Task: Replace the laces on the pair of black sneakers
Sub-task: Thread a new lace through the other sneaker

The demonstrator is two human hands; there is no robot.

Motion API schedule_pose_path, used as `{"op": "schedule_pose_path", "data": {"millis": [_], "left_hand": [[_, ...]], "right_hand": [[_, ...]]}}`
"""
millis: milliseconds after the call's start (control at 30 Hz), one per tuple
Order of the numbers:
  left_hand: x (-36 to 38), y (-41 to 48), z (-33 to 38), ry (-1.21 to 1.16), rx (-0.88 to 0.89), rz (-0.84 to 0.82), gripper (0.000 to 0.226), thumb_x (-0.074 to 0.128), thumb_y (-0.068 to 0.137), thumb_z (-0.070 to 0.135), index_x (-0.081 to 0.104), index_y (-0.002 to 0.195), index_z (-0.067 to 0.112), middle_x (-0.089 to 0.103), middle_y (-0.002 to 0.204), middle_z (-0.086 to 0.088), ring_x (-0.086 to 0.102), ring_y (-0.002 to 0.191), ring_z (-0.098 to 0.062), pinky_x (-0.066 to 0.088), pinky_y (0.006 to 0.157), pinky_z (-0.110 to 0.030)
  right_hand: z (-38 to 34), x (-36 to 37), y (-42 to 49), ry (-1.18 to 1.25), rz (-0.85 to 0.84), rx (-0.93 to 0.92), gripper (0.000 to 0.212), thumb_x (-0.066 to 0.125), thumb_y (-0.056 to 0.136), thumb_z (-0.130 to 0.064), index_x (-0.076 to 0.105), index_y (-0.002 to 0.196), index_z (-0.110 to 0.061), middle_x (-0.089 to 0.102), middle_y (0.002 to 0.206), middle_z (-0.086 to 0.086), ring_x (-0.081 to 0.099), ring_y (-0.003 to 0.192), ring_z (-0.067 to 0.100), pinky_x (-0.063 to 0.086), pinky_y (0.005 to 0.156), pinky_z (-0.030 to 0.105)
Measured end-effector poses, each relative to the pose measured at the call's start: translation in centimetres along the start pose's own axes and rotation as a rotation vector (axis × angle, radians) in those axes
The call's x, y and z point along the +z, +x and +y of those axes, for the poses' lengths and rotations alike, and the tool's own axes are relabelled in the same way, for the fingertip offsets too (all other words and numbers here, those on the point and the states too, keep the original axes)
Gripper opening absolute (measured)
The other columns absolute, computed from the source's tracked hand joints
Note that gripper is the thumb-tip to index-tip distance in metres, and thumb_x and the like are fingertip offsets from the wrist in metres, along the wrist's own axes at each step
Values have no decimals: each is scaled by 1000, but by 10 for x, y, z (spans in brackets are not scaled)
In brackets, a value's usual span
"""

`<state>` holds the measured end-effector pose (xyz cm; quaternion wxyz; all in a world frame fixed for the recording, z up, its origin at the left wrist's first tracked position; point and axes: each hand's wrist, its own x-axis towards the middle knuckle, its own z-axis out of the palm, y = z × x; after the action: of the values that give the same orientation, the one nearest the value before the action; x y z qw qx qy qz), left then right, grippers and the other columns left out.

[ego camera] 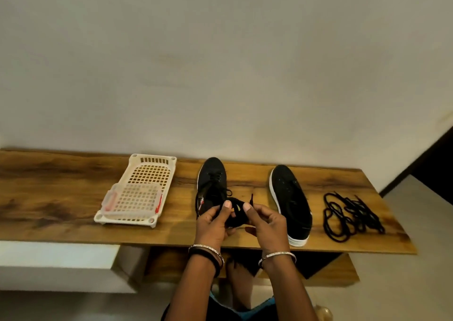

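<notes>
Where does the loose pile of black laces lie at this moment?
In the head view, the pile of black laces lies near the wooden bench's right end, just right of the right-hand black sneaker.

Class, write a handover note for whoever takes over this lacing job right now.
Left hand and right hand both pinch a coiled black lace over the bench.
Middle sneaker still has lace in its eyelets; the right sneaker looks unlaced.
Loose laces lie piled far right, basket far left.
Done: apparently one sneaker stripped.
Left: lacing both; old or new lace in hand, cannot tell.
</notes>
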<state>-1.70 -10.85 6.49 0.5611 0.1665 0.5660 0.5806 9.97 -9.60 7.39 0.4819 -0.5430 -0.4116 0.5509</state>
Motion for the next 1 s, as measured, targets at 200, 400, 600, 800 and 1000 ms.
{"op": "schedule_pose_path", "data": {"millis": [200, 400, 600, 800, 1000], "left_hand": [[15, 20, -24, -142, -117, 81, 14, 59, 96, 7, 59, 110, 7, 66, 106, -17, 67, 84, -29, 59, 58, -30], [12, 29, -10, -376, -236, 78, 15, 53, 94, -3, 58, 107, 3, 66, 95, -21, 65, 77, -28, 60, 53, -31], [21, 36, 13, -414, -256, 27, 29, 60, 89, -4, 57, 117, 0, 65, 110, -25, 66, 85, -29, 61, 55, -35], [8, 31, 43, -226, -222, 8, 17, 71, 85, 1, 64, 100, 0, 69, 105, -20, 67, 95, -30, 61, 57, -26], [-14, 40, 71, -125, -127, 131, 12, 65, 94, 13, 61, 90, 1, 66, 90, -14, 65, 77, -22, 61, 65, -29]], "right_hand": [[9, -35, 26, 255, 207, 3, 16, 68, 94, -18, 75, 96, -5, 76, 82, 5, 71, 81, 18, 56, 73, 30], [-15, -84, 46, 493, 161, 45, 20, 58, 99, -23, 68, 105, -7, 60, 70, 2, 67, 67, 19, 59, 69, 30], [-38, -122, 64, 373, 103, 8, 21, 55, 101, -20, 68, 108, -5, 51, 66, 0, 50, 56, 10, 55, 62, 26], [-58, -169, 88, 202, 232, -192, 17, 59, 99, -20, 71, 98, -8, 55, 66, -5, 42, 53, 4, 37, 45, 15], [-76, -220, 101, -21, 368, -301, 21, 59, 101, -20, 72, 104, -4, 54, 72, 2, 35, 48, 7, 29, 43, 16]]}}
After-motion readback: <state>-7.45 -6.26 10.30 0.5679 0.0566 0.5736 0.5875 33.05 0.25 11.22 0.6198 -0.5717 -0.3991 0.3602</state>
